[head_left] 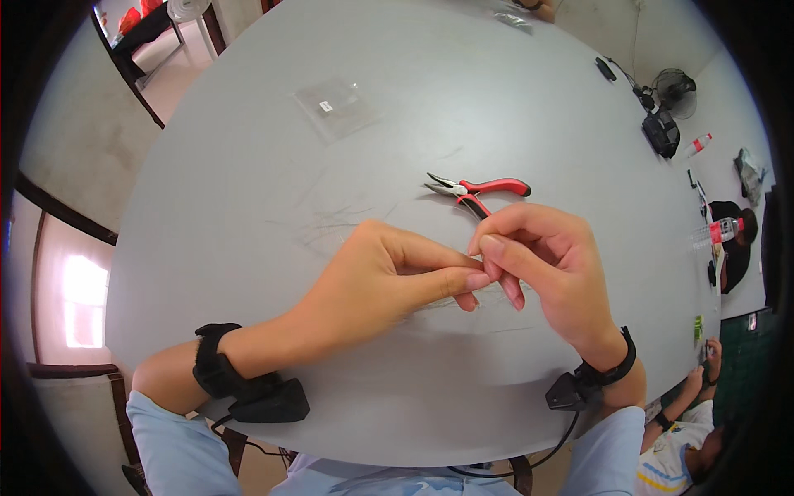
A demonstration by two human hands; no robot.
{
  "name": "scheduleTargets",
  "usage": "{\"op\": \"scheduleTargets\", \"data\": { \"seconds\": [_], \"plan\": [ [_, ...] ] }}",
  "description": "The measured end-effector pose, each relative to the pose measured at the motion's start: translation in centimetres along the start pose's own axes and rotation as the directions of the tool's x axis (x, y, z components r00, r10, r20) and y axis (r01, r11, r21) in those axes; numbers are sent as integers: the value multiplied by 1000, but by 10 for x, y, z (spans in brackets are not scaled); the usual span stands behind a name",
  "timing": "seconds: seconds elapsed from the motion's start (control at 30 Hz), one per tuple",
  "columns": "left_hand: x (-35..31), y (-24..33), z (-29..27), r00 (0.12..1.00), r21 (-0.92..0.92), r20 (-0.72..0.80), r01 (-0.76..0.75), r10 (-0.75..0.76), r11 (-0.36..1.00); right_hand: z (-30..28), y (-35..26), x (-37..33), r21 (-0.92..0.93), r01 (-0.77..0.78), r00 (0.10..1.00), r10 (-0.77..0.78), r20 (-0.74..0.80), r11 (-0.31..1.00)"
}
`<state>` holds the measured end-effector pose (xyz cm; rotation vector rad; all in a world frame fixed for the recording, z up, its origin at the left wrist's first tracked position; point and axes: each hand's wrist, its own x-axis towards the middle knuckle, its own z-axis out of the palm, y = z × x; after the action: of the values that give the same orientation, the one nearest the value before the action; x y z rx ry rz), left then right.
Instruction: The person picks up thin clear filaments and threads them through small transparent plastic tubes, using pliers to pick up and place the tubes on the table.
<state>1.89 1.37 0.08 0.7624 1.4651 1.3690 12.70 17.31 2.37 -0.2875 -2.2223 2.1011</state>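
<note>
Above the grey table, my left hand (393,277) and my right hand (546,264) meet fingertip to fingertip. Each is closed in a pinch, thumb against forefinger. Whatever lies between the fingertips is too small to make out. Just beyond my right hand lie pliers (471,192) with red and black handles, their jaws pointing left and apart. Thin wire-like strands (331,223) are scattered on the table to the left of the pliers, and a few more show beneath my hands.
A clear plastic bag (337,107) with a small white label lies farther off on the table (231,198). Black devices (662,134), a small fan (675,89) and bottles (726,231) are along the right side. Other people sit at the right and far edges. Black devices are strapped to my wrists.
</note>
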Motion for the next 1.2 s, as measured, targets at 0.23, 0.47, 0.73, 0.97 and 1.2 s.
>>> {"op": "scheduleTargets", "data": {
  "seconds": [0.23,0.47,0.73,0.97,1.2],
  "plan": [
    [3,-3,3,993,-203,39,-98,108,974,-16,-11,5,330,-169,986,157,63,929],
    [4,-6,-2,999,-320,34,25,-15,947,-51,-5,14,381,-142,988,157,-9,914],
    [9,-7,-8,990,-220,-27,127,-137,967,-88,21,19,307,-141,978,181,-107,941],
    [10,-11,-8,994,-146,-51,93,-102,985,-107,32,11,352,-159,970,213,-121,923],
    [7,-10,-3,991,7,-119,-58,59,998,-104,36,-7,355,-232,943,300,-147,906]
  ]
}}
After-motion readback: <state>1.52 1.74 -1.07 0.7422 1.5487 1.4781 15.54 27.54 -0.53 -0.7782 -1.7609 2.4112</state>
